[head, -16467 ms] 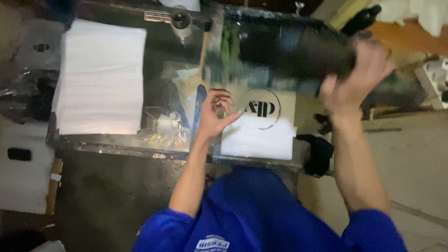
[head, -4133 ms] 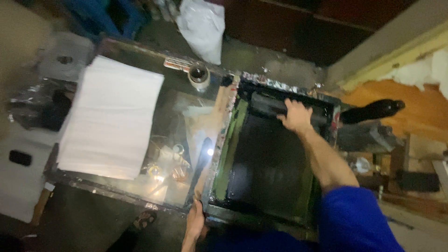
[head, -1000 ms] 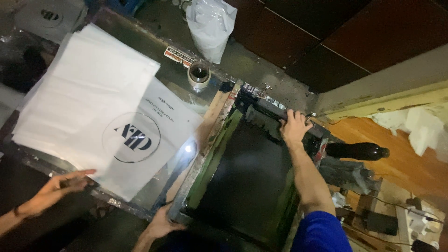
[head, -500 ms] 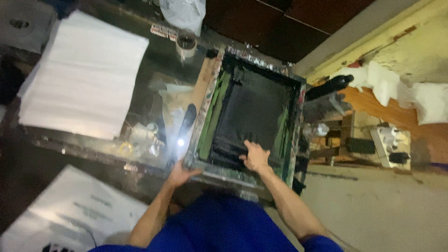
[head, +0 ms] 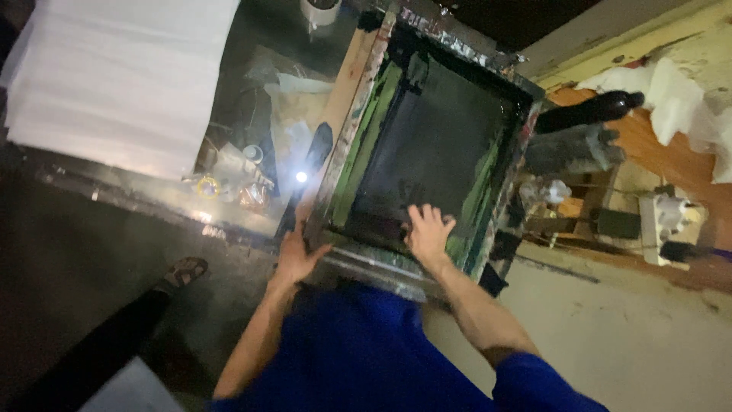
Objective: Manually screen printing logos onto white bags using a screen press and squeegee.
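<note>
Frame: a rectangular screen-printing frame (head: pixel 427 145) with a dark mesh and green-stained, ink-smeared edges lay flat on the table, in the upper middle of the view, its near edge just in front of the person.
Right hand: the right hand (head: pixel 428 233) lay palm down on the near part of the dark mesh, its fingers (head: pixel 427 215) spread apart and pressed flat, closed round nothing.
Left hand: the left hand (head: pixel 296 255) gripped the frame's near left corner, fingers wrapped together over the edge.
Sleeves: both arms came out of a bright blue shirt (head: pixel 358 355) that filled the bottom of the view.
Table: a dark, glossy table (head: pixel 145 200) carried the frame; a small bright light spot (head: pixel 302 176) shone just left of the frame.
Paper: a thick stack of white sheets (head: pixel 114 72) lay on the table's left part, well apart from the frame.
Clutter: small jars and crumpled wrappers (head: pixel 229 172) sat between the stack and the frame.
Tape roll: a pale round roll (head: pixel 320 9) stood at the top edge, near the frame's far left corner.
Squeegee: a black long-handled tool (head: pixel 591 111) lay to the right of the frame.
Cloth: white rags (head: pixel 671 95) lay on an orange wooden surface at the far right.
Floor: a sandalled foot (head: pixel 183 271) of another person stood on the dark floor to the left.
</note>
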